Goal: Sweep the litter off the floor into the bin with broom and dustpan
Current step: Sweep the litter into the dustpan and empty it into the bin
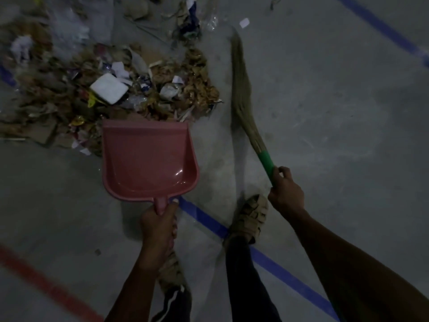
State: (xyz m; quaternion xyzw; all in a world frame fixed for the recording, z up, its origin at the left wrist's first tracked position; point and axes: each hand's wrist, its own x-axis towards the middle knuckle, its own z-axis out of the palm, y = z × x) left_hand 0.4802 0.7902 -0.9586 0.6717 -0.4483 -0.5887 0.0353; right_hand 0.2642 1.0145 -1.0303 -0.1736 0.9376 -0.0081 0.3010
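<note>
A pink dustpan [148,159] lies low over the grey floor, its front lip touching the near edge of a big litter pile [116,89] of paper, wrappers, cardboard and a white foam block. My left hand [159,226] is shut on the dustpan's short handle. My right hand [286,191] grips the green handle of a grass broom [241,89]. The broom's bristles stretch up the floor along the right side of the pile. No bin is in view.
A blue floor line [274,263] runs diagonally under my feet, another blue line [383,29] crosses the top right, and a red line [46,284] marks the bottom left. My sandalled right foot [251,217] stands beside the broom handle. More scraps [188,17] lie at the top.
</note>
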